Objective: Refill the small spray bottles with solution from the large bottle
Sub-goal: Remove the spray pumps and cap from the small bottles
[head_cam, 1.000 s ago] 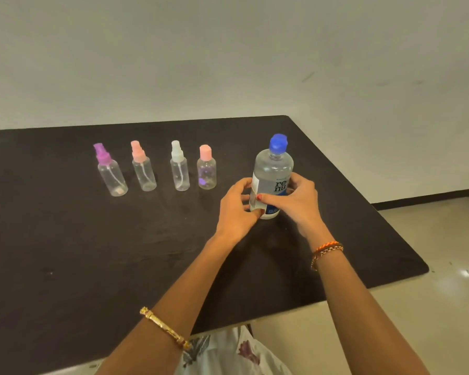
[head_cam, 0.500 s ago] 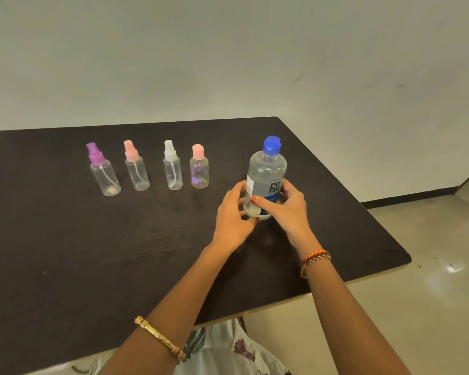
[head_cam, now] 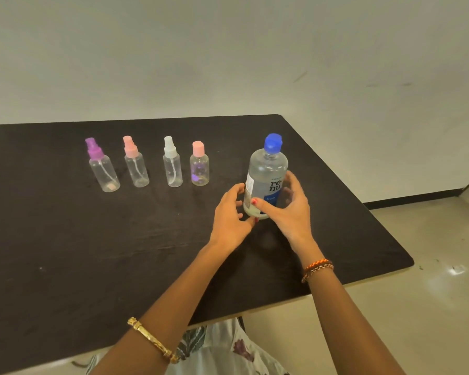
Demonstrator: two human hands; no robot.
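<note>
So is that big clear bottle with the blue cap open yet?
Not yet. The big clear bottle stands upright on the black table with its blue cap on; both hands are at its lower body.

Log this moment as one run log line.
stage: start | right hand: holds large bottle | left hand: beside it | blue cap: on | table

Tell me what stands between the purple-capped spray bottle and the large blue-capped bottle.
In the head view, three small bottles stand in a row between the purple-capped spray bottle and the large bottle: pink sprayer, white sprayer, pink screw-cap bottle.
</note>
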